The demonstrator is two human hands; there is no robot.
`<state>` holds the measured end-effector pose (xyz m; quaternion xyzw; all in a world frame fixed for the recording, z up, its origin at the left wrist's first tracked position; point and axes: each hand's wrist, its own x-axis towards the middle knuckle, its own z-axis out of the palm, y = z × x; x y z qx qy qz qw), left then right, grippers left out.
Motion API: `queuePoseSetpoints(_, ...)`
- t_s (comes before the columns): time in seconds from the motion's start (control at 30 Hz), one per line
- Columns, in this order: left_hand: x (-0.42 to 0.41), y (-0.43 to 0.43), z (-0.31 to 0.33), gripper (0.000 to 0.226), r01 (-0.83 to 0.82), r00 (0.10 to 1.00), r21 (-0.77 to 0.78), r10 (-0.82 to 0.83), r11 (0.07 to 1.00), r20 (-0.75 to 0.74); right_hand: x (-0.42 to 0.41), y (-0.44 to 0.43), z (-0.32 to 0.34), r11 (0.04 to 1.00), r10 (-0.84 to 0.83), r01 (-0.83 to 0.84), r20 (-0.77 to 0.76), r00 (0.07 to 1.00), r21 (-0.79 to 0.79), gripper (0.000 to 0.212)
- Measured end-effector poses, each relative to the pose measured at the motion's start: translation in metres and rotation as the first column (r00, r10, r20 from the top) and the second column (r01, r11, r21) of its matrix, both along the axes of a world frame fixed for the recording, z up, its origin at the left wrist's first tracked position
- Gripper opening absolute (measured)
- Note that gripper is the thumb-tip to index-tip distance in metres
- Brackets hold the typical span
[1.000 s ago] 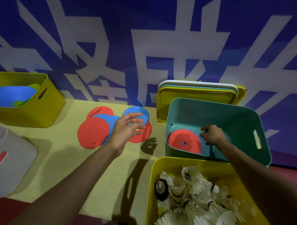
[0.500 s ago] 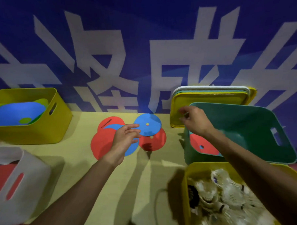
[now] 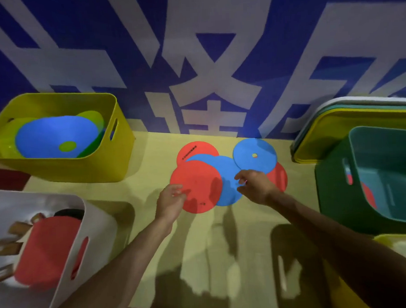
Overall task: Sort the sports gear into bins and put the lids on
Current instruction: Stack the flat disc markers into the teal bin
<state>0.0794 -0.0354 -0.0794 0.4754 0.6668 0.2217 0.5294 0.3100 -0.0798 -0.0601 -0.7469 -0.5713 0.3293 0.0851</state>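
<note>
Red and blue flat discs are piled in an overlapping cluster on the yellowish table (image 3: 151,172), right under both hands. My left hand (image 3: 171,199) has bent fingers with the tips on the near rim of the front red disc (image 3: 198,184); it's too blurry to tell if that's an actual pinch or just a touch. The right hand (image 3: 254,186) is knuckles-up with its fingers curled down onto the middle blue disc (image 3: 226,173), and again I can't tell if it has a grip. Just past the right hand's fingers sits the blue disc with the hole (image 3: 254,155), and another red disc (image 3: 279,176) peeks out beside that wrist. Beyond the left hand is the back red disc (image 3: 197,150). Well off to the left hand's side there's a yellow bin (image 3: 81,168) holding blue and green discs, with a white bin (image 3: 96,228) nearer me. Out past the right arm is the teal bin (image 3: 334,194) with a red disc inside, lids (image 3: 349,117) stacked behind it
</note>
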Motion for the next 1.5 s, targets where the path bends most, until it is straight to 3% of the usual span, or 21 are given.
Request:
queuePoseSetpoints(0.17, -0.009, 0.027, -0.044, 0.037, 0.134, 0.970, 0.000, -0.131, 0.991, -0.207, -0.031, 0.004, -0.039, 0.995, -0.072, 0.068, -0.057, 0.996, -0.072, 0.035)
queuePoseSetpoints(0.33, -0.008, 0.047, -0.070, 0.081, 0.103, 0.912, -0.028, -0.106, 0.994, -0.397, -0.046, 0.000, -0.058, 0.978, -0.194, 0.185, -0.102, 0.976, -0.091, 0.037)
queuePoseSetpoints(0.53, -0.001, 0.059, -0.079, 0.072, 0.099, 0.867, -0.003, -0.087, 0.995, -0.491, -0.058, -0.007, -0.068, 0.935, -0.345, 0.325, -0.159, 0.925, -0.139, 0.050)
queuePoseSetpoints(0.6, 0.001, 0.059, -0.077, 0.067, 0.128, 0.865, 0.077, -0.074, 0.989, -0.496, -0.059, -0.007, -0.073, 0.914, -0.396, 0.370, -0.160, 0.904, -0.167, 0.056)
queuePoseSetpoints(0.7, 0.003, 0.055, -0.071, 0.055, 0.119, 0.914, 0.193, -0.031, 0.974, -0.404, -0.063, -0.003, -0.080, 0.871, -0.481, 0.447, -0.170, 0.860, -0.204, 0.061)
queuePoseSetpoints(0.83, -0.013, 0.045, -0.064, 0.041, 0.144, 0.961, 0.219, -0.084, 0.965, -0.262, -0.075, 0.007, -0.088, 0.766, -0.642, 0.596, -0.242, 0.728, -0.239, 0.064)
queuePoseSetpoints(0.97, -0.048, 0.040, -0.056, 0.027, 0.242, 0.947, 0.223, -0.181, 0.944, -0.265, -0.089, 0.019, -0.090, 0.636, -0.769, 0.727, -0.281, 0.574, -0.257, 0.051)
queuePoseSetpoints(1.03, -0.062, 0.038, -0.052, 0.028, 0.179, 0.967, 0.211, -0.133, 0.961, -0.216, -0.092, 0.023, -0.093, 0.608, -0.791, 0.752, -0.275, 0.547, -0.253, 0.048)
queuePoseSetpoints(1.1, -0.072, 0.031, -0.046, 0.028, 0.123, 0.978, 0.190, -0.087, 0.974, -0.189, -0.093, 0.026, -0.102, 0.592, -0.804, 0.765, -0.262, 0.534, -0.255, 0.061)
queuePoseSetpoints(1.2, -0.078, 0.016, -0.034, 0.026, 0.004, 0.997, 0.116, 0.004, 0.993, -0.074, -0.095, 0.030, -0.107, 0.600, -0.798, 0.766, -0.237, 0.554, -0.231, 0.065)
queuePoseSetpoints(1.33, -0.083, -0.005, -0.015, 0.029, -0.090, 0.995, 0.034, 0.088, 0.995, 0.040, -0.097, 0.034, -0.082, 0.692, -0.722, 0.703, -0.148, 0.675, -0.164, 0.031)
queuePoseSetpoints(1.5, -0.080, -0.018, 0.003, 0.029, -0.144, 0.984, 0.052, 0.138, 0.988, 0.110, -0.084, 0.026, -0.050, 0.809, -0.575, 0.583, -0.104, 0.812, 0.079, 0.024)
